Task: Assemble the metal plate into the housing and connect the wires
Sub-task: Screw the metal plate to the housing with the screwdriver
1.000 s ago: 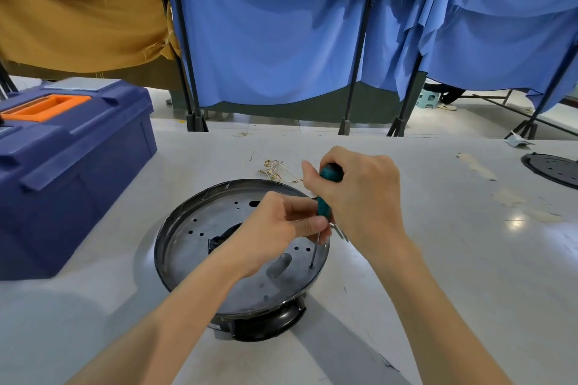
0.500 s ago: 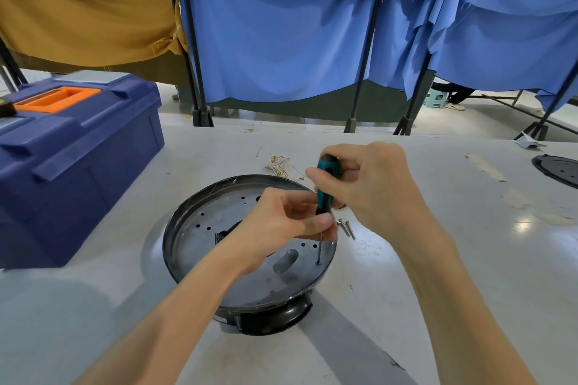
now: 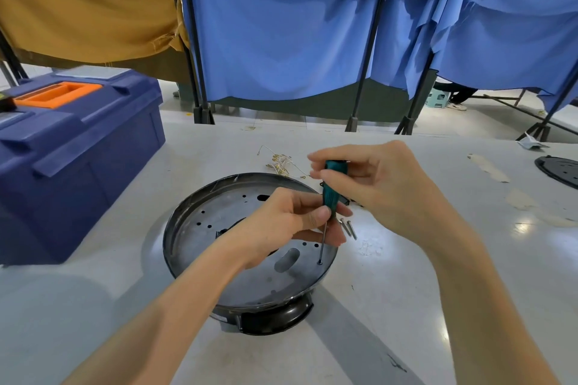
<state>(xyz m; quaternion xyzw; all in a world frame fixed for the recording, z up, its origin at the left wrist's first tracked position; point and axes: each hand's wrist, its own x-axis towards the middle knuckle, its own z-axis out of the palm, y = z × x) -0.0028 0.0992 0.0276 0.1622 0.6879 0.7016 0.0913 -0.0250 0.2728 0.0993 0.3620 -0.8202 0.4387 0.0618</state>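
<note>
Nothing much is moving on the metal plate [image 3: 200, 228]. It is sitting inside the black housing [image 3: 275, 319] just as it was a moment ago. The screwdriver [image 3: 332, 194] tip is staying in the same small hole near the plate's right edge. Only my right hand [image 3: 384, 187] is shifting, wrapping its fingers round the top of the green handle. My left hand [image 3: 281, 225] is pinching the tool lower down, where the handle meets the thin rod, keeping it steady.

I think I am fixing the plate down with a screw. I cannot tell how far in it is. Next I am going to need to keep the tool standing straight and twist it without slipping out of the hole. Two loose screws [image 3: 348, 228] are lying on the table [image 3: 406, 291] just beside the housing, ready for other holes. The wires [image 3: 281, 162] are waiting behind the housing, not joined yet. A blue toolbox [image 3: 78, 147] is sitting far to my left.
</note>
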